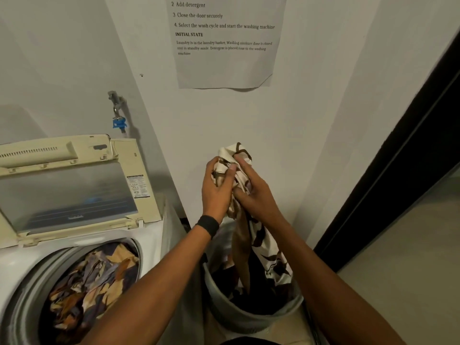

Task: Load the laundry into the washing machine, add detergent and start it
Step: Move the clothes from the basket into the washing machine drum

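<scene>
A cream cloth with brown patterns [258, 245] hangs from both my hands above the grey laundry basket [249, 319], its lower end still trailing inside. My left hand [216, 190] and my right hand [254, 192] are bunched on its upper part, side by side. Dark clothes lie in the basket below. To the left stands the top-loading washing machine [151, 245] with its lid [69, 192] raised. Its drum holds a patterned fabric [92, 282] in tan, purple and orange.
A printed instruction sheet [224, 41] hangs on the white wall ahead. A water tap with a blue fitting [119, 120] sits on the wall behind the machine. A dark door frame [398, 175] runs along the right, with pale floor beyond.
</scene>
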